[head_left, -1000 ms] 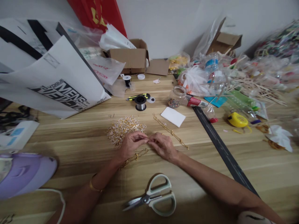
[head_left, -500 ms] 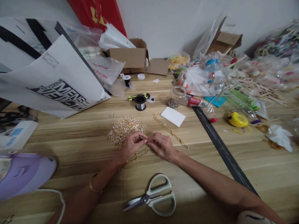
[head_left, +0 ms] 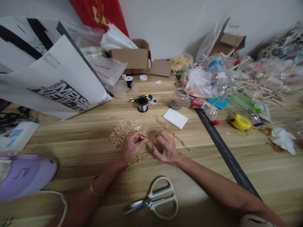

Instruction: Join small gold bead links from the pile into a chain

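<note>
My left hand (head_left: 133, 145) is pinched at the right front edge of a pile of small gold and clear beads (head_left: 123, 130); the small thing between its fingertips is too small to name. One gold chain (head_left: 139, 157) runs from below that hand along its wrist. Just to the right, my right hand (head_left: 165, 147) has its thumb and fingers apart, and nothing shows between them. A second gold chain (head_left: 174, 134) lies behind and right of it. White-handled scissors (head_left: 151, 200) rest near the front edge, with their blades pointing left.
Behind the hands are a wire spool (head_left: 142, 104), a white card (head_left: 175, 118) and a bead jar (head_left: 179, 98). A yellow tape measure (head_left: 240, 121) and plastic bottles lie right; a white bag (head_left: 54, 78) and purple iron (head_left: 30, 178) stand left.
My right hand has drawn slightly right, away from my left fingertips, and its fingers have spread. My left hand has stayed nearly in place, still pinched.
</note>
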### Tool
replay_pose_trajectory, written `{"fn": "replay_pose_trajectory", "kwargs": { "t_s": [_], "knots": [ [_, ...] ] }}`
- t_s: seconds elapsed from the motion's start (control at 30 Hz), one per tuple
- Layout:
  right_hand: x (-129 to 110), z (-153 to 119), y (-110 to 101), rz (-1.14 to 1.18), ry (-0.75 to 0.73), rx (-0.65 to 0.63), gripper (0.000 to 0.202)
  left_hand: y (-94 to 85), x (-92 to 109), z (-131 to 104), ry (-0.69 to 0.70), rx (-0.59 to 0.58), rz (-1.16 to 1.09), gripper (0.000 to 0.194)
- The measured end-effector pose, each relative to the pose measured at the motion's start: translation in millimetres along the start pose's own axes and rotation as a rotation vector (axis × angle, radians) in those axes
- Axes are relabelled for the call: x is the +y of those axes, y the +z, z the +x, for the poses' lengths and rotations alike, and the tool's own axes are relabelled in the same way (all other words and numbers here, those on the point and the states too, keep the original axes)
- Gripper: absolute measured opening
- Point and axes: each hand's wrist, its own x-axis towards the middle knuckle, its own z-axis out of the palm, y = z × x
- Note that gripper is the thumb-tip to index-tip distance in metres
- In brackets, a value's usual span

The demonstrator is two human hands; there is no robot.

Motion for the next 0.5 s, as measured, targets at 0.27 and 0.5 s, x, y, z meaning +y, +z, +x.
{"fn": "replay_pose_trajectory", "kwargs": {
  "t_s": [0.27, 0.5],
  "knots": [
    [1.8, 4.7, -1.4, 0.062, -0.072, 0.040, 0.022, 1.0, 2.1, 0.8, 0.014, -0.028, -0.003, 0.009],
    [6.4, 2.0, 3.4, 0.054, -0.056, -0.017, 0.014, 3.5, 1.7, 0.3, 0.022, -0.043, 0.032, 0.007]
  ]
}}
